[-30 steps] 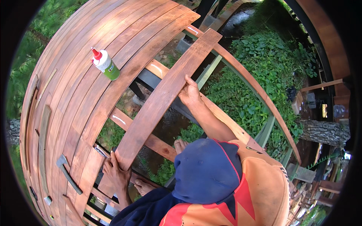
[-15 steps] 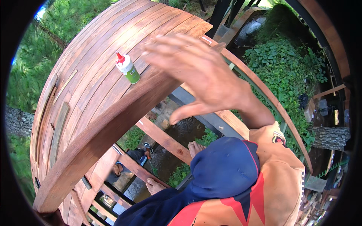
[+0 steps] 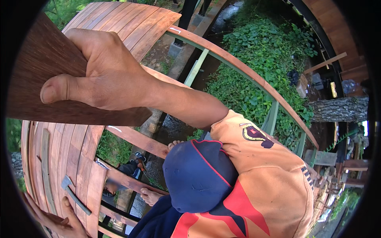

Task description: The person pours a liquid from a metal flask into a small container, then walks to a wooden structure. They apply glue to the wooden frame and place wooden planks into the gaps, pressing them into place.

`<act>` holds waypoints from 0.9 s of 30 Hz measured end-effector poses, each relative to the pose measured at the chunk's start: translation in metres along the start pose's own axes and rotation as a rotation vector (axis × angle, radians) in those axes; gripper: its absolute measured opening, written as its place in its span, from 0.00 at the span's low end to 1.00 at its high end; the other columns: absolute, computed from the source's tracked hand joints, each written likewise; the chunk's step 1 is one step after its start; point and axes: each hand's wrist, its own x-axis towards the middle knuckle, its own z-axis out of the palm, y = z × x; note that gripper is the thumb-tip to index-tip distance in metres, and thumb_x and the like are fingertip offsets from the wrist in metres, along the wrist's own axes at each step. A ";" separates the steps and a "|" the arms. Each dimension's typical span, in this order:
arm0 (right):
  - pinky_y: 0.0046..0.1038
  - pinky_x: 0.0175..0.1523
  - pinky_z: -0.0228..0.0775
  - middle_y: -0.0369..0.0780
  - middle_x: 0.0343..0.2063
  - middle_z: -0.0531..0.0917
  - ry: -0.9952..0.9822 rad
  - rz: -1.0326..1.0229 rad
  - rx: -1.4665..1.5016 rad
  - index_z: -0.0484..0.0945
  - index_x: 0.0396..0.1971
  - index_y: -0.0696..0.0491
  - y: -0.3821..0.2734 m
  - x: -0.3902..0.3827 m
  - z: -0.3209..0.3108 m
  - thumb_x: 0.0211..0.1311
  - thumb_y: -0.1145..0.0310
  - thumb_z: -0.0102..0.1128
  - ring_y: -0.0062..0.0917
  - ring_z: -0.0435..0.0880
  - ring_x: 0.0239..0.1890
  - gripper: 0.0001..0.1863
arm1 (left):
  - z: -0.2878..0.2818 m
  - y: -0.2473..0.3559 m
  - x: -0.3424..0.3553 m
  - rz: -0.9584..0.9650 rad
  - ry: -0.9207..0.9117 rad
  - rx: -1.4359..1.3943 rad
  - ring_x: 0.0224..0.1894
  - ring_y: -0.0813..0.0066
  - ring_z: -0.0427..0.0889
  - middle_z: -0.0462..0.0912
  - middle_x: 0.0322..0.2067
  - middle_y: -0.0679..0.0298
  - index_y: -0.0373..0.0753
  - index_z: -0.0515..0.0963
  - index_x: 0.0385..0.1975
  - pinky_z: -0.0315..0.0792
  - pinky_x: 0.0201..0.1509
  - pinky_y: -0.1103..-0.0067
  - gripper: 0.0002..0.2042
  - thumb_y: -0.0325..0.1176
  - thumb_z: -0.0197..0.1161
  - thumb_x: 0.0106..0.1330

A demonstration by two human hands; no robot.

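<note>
My right hand (image 3: 107, 73) is clamped over the edge of a dark brown wooden plank (image 3: 47, 95), its thumb pressed along the near face. The plank is raised close to me at the upper left, over the curved deck of reddish boards (image 3: 139, 20). At the lower left my left hand (image 3: 63, 224) is off the plank, with thumb and fingers apart and nothing in it. Just beyond it, a small hatchet-like tool (image 3: 75, 195) with a dark handle lies on the deck boards.
Open gaps between the joists (image 3: 139, 141) show water, grass and a person (image 3: 127, 170) below. My bare foot (image 3: 151, 196) rests on a joist, below my navy-clad knee (image 3: 198, 174). A curved rim board (image 3: 238, 63) runs to the right, with leafy plants (image 3: 262, 59) past it.
My right hand has closed on the plank, which has risen and swung toward the upper left. My left hand has come off it. The red-capped glue bottle is now out of sight.
</note>
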 end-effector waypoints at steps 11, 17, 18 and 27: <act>0.28 0.59 0.74 0.42 0.50 0.78 0.511 0.247 0.428 0.64 0.60 0.60 0.039 -0.063 -0.063 0.80 0.47 0.52 0.20 0.78 0.53 0.30 | 0.177 0.083 -0.158 0.046 -0.226 -0.550 0.72 0.35 0.65 0.58 0.73 0.37 0.37 0.50 0.79 0.71 0.67 0.50 0.49 0.51 0.73 0.66; 0.31 0.61 0.75 0.40 0.54 0.78 0.831 0.698 0.524 0.65 0.65 0.58 0.117 -0.111 -0.081 0.79 0.44 0.52 0.23 0.79 0.54 0.33 | 0.192 0.072 -0.157 0.049 -0.408 -0.290 0.72 0.39 0.67 0.62 0.74 0.44 0.43 0.61 0.76 0.68 0.69 0.51 0.36 0.45 0.67 0.71; 0.32 0.61 0.75 0.40 0.55 0.78 0.873 0.737 0.522 0.65 0.66 0.57 0.129 -0.123 -0.080 0.79 0.43 0.51 0.23 0.78 0.55 0.33 | 0.191 0.070 -0.158 0.045 -0.453 -0.234 0.72 0.39 0.66 0.61 0.75 0.45 0.43 0.61 0.76 0.65 0.71 0.49 0.36 0.42 0.67 0.71; 0.42 0.63 0.74 0.41 0.56 0.79 1.057 1.160 0.474 0.70 0.62 0.53 0.214 -0.205 -0.087 0.75 0.38 0.52 0.30 0.78 0.58 0.34 | 0.215 0.067 -0.185 0.104 -0.506 -0.021 0.73 0.48 0.67 0.63 0.75 0.47 0.45 0.62 0.77 0.63 0.73 0.55 0.33 0.40 0.63 0.73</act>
